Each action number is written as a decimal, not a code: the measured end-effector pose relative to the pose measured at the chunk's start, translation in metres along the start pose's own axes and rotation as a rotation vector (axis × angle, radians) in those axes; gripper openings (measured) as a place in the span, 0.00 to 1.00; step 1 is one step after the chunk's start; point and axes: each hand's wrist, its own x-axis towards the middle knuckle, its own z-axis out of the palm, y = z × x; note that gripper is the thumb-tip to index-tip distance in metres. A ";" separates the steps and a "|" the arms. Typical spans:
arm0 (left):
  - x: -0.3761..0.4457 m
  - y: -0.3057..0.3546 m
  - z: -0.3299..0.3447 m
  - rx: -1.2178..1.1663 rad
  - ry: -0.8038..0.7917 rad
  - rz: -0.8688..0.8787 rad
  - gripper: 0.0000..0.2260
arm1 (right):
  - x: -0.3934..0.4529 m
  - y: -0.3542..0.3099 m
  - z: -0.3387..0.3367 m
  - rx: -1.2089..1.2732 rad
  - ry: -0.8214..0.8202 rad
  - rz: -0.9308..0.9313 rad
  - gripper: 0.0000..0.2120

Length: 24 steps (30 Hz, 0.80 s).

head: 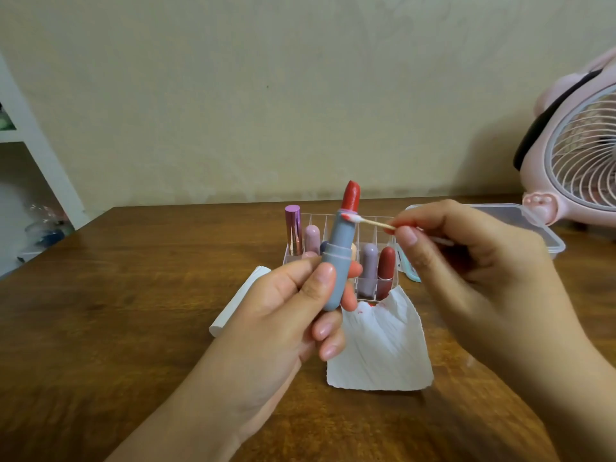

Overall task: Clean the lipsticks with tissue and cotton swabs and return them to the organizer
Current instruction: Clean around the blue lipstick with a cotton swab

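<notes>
1. Your left hand [293,301] grips the lipstick [340,248] upright above the table [133,295].
2. Your right hand [466,261] pinches the cotton swab [366,222], tip on the tube's rim.
3. Next, probably: wipe around the rim, then find the cap.

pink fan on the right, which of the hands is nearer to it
The right. The right hand pinches a cotton swab just left of and below the pink fan. The left hand grips the blue lipstick farther left, near the table's middle.

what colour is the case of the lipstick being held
Grey-blue case, seen in the head view; the lipstick's bullet is red.
</notes>
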 end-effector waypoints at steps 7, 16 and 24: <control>0.000 -0.001 0.000 -0.002 0.007 0.009 0.11 | -0.001 -0.001 0.002 0.041 -0.075 -0.005 0.08; 0.000 0.001 0.000 -0.005 0.009 -0.003 0.08 | 0.000 -0.001 -0.002 0.017 -0.024 0.000 0.05; 0.000 0.000 -0.002 -0.029 -0.021 0.003 0.12 | -0.001 -0.001 -0.002 0.135 -0.043 0.063 0.06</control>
